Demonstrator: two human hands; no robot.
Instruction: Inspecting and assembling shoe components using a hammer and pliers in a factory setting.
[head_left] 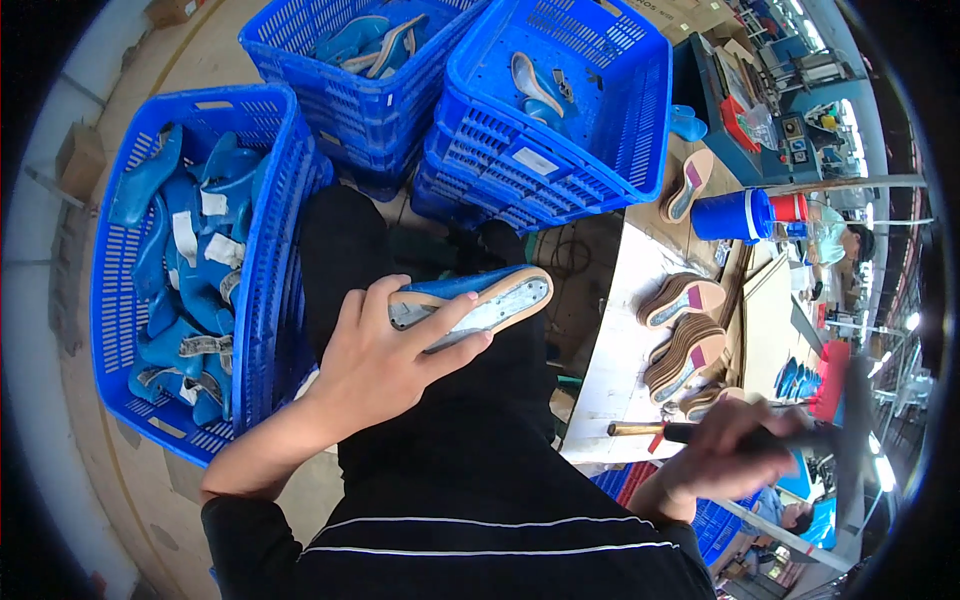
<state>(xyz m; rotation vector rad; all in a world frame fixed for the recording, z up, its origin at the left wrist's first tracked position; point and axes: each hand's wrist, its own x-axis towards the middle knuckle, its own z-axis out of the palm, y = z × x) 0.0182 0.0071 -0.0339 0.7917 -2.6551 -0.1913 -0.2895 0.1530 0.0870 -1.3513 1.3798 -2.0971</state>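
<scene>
My left hand [375, 350] is closed around a blue shoe last [460, 287], held above my lap with its sole side turned up. A tan insole with a grey, dotted middle [510, 300] covers that side, and my fingers lie across it. Off to the right, my right hand [735, 445] is raised and smeared by motion. It grips a hammer by its dark handle [785, 437]; the hammer's head is a grey blur toward the right rim. Wedge soles [685, 355] in stacks stand on the white worktable [610, 370] nearest this hand.
On my left stands a blue crate [270, 210] full of blue lasts. Two more crate stacks [350, 120] [555, 170] rise ahead, with a few lasts inside. A blue drum-shaped container [732, 215] sits by the table's far end. Farther right are a workbench and other people.
</scene>
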